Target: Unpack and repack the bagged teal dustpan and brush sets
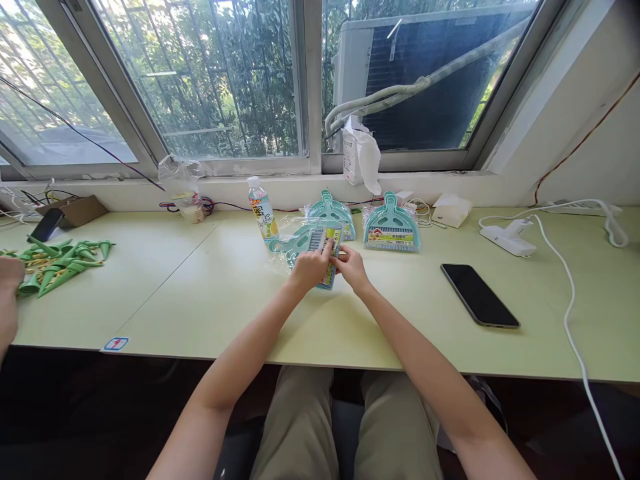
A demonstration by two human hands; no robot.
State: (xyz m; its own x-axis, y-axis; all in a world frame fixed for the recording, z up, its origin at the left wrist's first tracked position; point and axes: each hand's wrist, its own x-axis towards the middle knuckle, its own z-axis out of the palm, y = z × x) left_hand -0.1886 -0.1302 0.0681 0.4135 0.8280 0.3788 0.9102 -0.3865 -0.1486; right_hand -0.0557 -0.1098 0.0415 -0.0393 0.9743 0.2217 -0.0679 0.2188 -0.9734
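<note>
The left hand (pixel 310 267) holds a teal plastic dustpan-and-brush set in clear wrapping (pixel 299 243), its fingers lying over the yellow-green label. The right hand (pixel 351 268) pinches the right edge of the same set, thumb and fingers drawn close together. The set is tilted, above the pale yellow-green worktop (pixel 190 300), in front of a clear plastic bottle with a white cap and printed label (pixel 262 212). Two similar wrapped teal sets stand behind: one (pixel 327 208) partly hidden by the held set, the other (pixel 391 228) to its right. A black rectangular smartphone (pixel 480 295) lies well apart, farther right.
</note>
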